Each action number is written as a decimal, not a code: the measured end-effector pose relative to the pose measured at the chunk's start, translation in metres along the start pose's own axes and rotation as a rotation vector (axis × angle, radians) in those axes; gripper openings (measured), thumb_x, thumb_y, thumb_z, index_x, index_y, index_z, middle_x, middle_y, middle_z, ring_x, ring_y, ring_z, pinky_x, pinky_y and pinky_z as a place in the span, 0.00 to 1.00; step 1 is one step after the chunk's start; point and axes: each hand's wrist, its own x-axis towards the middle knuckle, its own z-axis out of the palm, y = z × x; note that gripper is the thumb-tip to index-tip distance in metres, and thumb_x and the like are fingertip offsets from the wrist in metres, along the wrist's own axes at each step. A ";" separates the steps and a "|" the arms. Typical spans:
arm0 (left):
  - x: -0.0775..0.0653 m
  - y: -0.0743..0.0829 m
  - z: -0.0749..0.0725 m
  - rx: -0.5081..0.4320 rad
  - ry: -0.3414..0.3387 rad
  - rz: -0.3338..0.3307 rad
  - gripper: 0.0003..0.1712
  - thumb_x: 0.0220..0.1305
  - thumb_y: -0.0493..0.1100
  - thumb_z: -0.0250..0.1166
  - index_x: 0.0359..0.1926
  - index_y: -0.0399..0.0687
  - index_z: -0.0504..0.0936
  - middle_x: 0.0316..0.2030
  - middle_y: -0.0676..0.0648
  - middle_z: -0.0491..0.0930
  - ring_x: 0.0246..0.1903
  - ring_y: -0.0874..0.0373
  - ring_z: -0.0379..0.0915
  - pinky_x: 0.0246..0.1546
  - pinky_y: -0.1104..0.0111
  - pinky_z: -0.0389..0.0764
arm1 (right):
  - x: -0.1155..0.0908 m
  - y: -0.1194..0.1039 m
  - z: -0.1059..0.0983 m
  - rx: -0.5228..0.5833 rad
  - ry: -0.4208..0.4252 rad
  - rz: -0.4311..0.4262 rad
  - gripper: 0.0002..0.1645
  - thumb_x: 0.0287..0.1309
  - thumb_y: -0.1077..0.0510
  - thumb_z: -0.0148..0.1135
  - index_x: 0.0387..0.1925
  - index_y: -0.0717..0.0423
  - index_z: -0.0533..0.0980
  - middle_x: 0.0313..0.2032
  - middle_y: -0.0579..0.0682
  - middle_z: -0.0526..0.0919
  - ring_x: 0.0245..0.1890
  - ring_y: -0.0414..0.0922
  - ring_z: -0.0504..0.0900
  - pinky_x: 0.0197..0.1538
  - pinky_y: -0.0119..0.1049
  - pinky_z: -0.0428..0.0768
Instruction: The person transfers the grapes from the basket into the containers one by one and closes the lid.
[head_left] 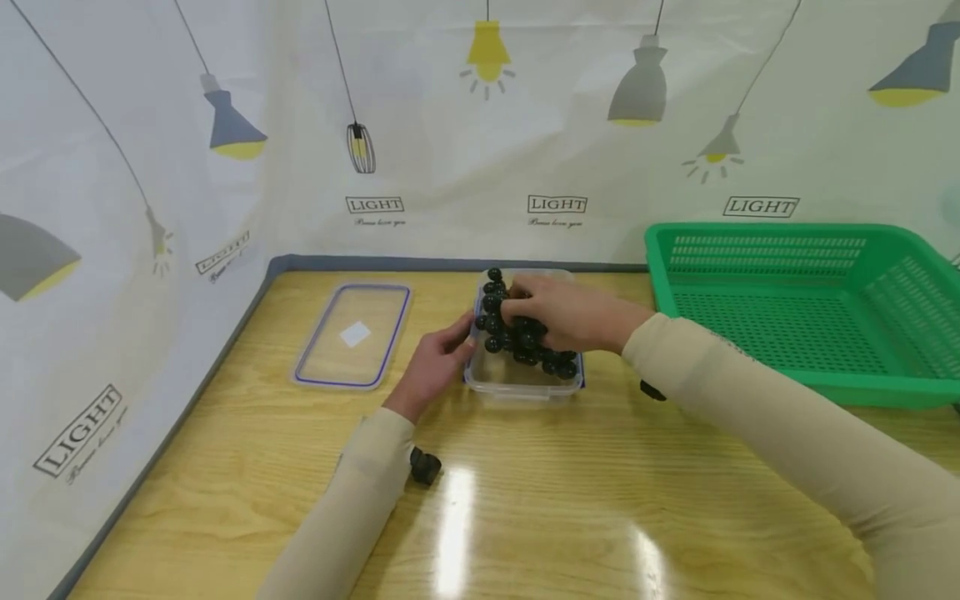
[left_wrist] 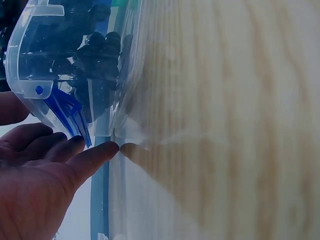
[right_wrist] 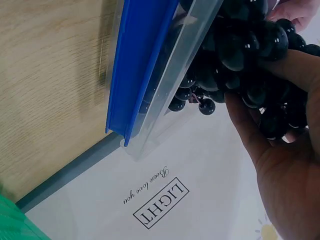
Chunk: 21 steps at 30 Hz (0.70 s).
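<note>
A bunch of dark grapes [head_left: 491,323] lies partly in a clear plastic container [head_left: 517,390], some of it above the rim. My right hand [head_left: 566,312] grips the bunch from above, and in the right wrist view its thumb and fingers reach around the dark grapes [right_wrist: 237,47]. At the container's left side, my left hand [head_left: 433,367] rests against the wall with fingers mostly straight. The left wrist view shows those fingertips [left_wrist: 107,149] beside a hanging blue clasp [left_wrist: 70,115]. Grapes show through the clear wall.
A clear lid [head_left: 322,358] with a blue seal and a white label lies on the wooden table [head_left: 525,500], left of the container. To the right stands a green slotted basket [head_left: 750,379]. A printed curtain [head_left: 450,167] hangs behind the table.
</note>
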 end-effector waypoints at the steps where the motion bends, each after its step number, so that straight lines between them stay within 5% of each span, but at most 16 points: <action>1: 0.000 0.001 0.000 0.000 -0.002 0.001 0.28 0.74 0.37 0.54 0.72 0.41 0.62 0.70 0.47 0.62 0.67 0.50 0.61 0.65 0.62 0.64 | -0.001 0.001 0.002 0.004 0.000 0.008 0.25 0.49 0.70 0.70 0.46 0.46 0.75 0.49 0.53 0.70 0.45 0.50 0.73 0.46 0.45 0.79; 9: 0.002 0.001 0.001 0.011 0.013 -0.024 0.28 0.74 0.37 0.55 0.72 0.43 0.63 0.69 0.47 0.63 0.66 0.51 0.63 0.65 0.64 0.65 | -0.006 -0.001 0.012 0.077 -0.026 0.056 0.24 0.53 0.48 0.75 0.49 0.44 0.76 0.55 0.54 0.69 0.52 0.51 0.72 0.52 0.46 0.79; 15: 0.002 0.003 0.001 0.034 0.025 -0.015 0.28 0.73 0.37 0.55 0.71 0.40 0.64 0.70 0.45 0.62 0.67 0.49 0.61 0.66 0.62 0.62 | -0.009 -0.007 0.020 0.100 -0.049 0.069 0.34 0.55 0.28 0.62 0.58 0.39 0.77 0.57 0.51 0.67 0.54 0.49 0.69 0.54 0.48 0.75; 21: -0.001 0.008 0.001 0.011 0.017 0.000 0.28 0.73 0.36 0.56 0.70 0.37 0.64 0.69 0.43 0.63 0.67 0.48 0.61 0.67 0.61 0.61 | -0.012 -0.006 0.031 0.146 0.039 0.058 0.26 0.64 0.36 0.59 0.58 0.41 0.80 0.55 0.50 0.69 0.56 0.50 0.65 0.55 0.49 0.74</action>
